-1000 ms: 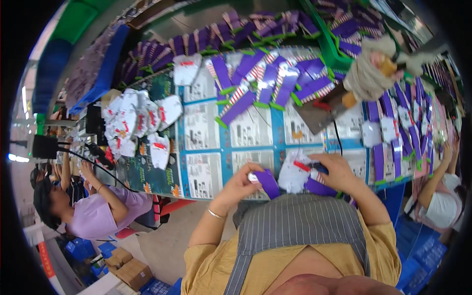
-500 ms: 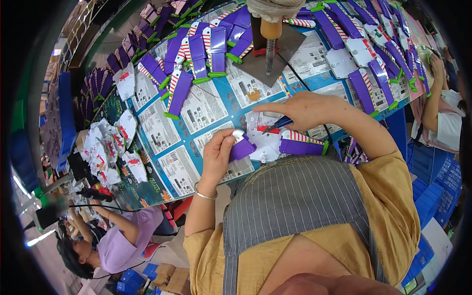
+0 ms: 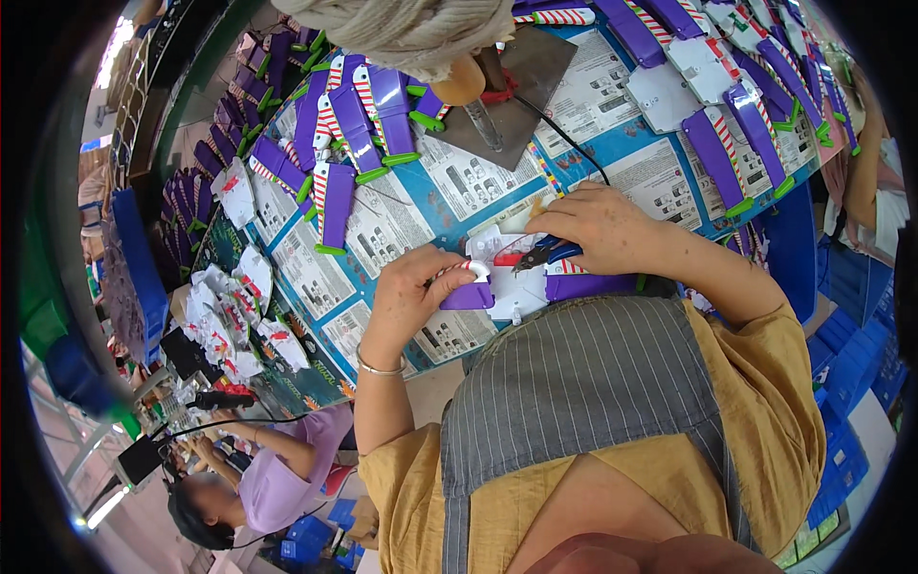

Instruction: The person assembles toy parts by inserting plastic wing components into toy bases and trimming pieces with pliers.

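In front of my apron lies a white toy back panel (image 3: 517,298) with a red part and a thin wire. My left hand (image 3: 413,292) pinches a purple toy wing (image 3: 467,296) at its white hinge end, against the panel's left side. Small pliers (image 3: 541,254) with dark blue handles are in my right hand (image 3: 602,228), their jaws over the panel near the red part. That hand's fingertips are at a small yellowish piece (image 3: 537,207) I cannot make out. Another purple wing (image 3: 590,286) sticks out from the panel's right side.
A rope-wrapped tool with an amber neck and metal tip (image 3: 486,126) hangs over a brown plate (image 3: 540,77). Finished-looking purple wings (image 3: 390,107) lie at the back. White panels (image 3: 222,320) are heaped at left. A co-worker in a lilac shirt (image 3: 277,488) sits at lower left.
My right hand has drawn its outstretched index finger in and bent it beside the pliers. The left wing has been brought level against the panel. The view has shifted slightly.
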`<action>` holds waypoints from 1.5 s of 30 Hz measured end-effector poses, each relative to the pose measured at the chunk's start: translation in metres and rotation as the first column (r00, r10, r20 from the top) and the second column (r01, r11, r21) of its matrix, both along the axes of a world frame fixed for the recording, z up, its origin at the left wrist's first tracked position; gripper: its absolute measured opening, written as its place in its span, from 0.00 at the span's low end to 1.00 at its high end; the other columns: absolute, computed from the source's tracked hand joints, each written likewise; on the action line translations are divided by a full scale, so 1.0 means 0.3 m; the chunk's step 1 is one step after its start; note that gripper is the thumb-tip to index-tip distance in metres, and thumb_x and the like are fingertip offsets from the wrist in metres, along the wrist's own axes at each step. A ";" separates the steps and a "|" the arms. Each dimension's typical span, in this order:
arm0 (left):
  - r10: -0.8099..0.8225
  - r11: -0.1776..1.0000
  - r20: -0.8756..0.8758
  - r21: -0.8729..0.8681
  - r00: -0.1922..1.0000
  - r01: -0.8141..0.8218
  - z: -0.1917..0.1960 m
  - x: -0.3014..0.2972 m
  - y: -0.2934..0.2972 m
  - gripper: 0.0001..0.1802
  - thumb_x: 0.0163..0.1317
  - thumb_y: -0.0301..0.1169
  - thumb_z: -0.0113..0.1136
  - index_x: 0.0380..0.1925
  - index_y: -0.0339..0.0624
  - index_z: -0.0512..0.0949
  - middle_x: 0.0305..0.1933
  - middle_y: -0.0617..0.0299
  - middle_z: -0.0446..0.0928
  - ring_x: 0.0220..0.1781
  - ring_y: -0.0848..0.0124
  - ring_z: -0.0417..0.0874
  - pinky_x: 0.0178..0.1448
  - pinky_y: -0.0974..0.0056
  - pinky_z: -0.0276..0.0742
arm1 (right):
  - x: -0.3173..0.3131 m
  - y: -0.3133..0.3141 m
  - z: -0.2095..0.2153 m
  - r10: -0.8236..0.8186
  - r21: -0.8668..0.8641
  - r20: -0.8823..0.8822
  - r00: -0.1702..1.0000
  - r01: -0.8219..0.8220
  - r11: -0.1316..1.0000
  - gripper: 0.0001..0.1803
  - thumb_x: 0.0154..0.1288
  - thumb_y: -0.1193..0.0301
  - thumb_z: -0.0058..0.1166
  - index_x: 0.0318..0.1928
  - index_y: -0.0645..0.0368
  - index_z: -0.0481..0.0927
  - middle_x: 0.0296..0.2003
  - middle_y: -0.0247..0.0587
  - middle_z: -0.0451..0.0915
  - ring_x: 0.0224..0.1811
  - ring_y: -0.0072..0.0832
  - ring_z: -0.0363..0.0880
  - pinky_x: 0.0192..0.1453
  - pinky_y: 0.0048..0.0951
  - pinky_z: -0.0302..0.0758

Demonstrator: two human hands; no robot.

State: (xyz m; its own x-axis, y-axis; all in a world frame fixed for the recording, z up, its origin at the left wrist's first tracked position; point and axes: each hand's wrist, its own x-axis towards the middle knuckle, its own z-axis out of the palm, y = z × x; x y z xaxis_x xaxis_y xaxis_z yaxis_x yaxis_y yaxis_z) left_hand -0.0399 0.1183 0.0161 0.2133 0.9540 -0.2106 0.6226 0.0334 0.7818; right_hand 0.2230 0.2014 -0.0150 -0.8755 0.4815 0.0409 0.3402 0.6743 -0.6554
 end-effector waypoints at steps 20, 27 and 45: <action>0.103 0.847 -0.259 0.528 0.960 0.052 0.052 0.004 -0.053 0.08 0.54 0.33 0.62 0.24 0.42 0.78 0.19 0.60 0.71 0.21 0.62 0.72 0.29 0.62 0.66 | 0.003 0.026 0.056 -0.119 -0.259 0.177 0.977 0.162 0.952 0.18 0.56 0.65 0.52 0.48 0.53 0.73 0.33 0.49 0.79 0.39 0.46 0.78 0.46 0.45 0.71; 0.600 0.758 0.591 -0.636 0.540 -0.146 -0.110 0.126 -0.179 0.26 0.69 0.46 0.42 0.56 0.36 0.65 0.59 0.58 0.68 0.58 0.66 0.72 0.58 0.60 0.71 | 0.030 0.053 0.118 -0.145 -0.291 0.166 0.976 0.189 0.938 0.17 0.58 0.64 0.51 0.48 0.54 0.73 0.33 0.49 0.79 0.37 0.47 0.78 0.43 0.44 0.72; 0.724 0.681 0.690 -0.706 0.031 -0.192 -0.141 0.287 -0.080 0.24 0.67 0.38 0.47 0.59 0.39 0.62 0.60 0.58 0.67 0.61 0.65 0.69 0.65 0.57 0.63 | -0.082 0.167 0.210 -0.012 0.485 0.501 0.865 -0.269 0.832 0.06 0.49 0.72 0.50 0.30 0.58 0.77 0.23 0.37 0.78 0.30 0.32 0.78 0.42 0.32 0.68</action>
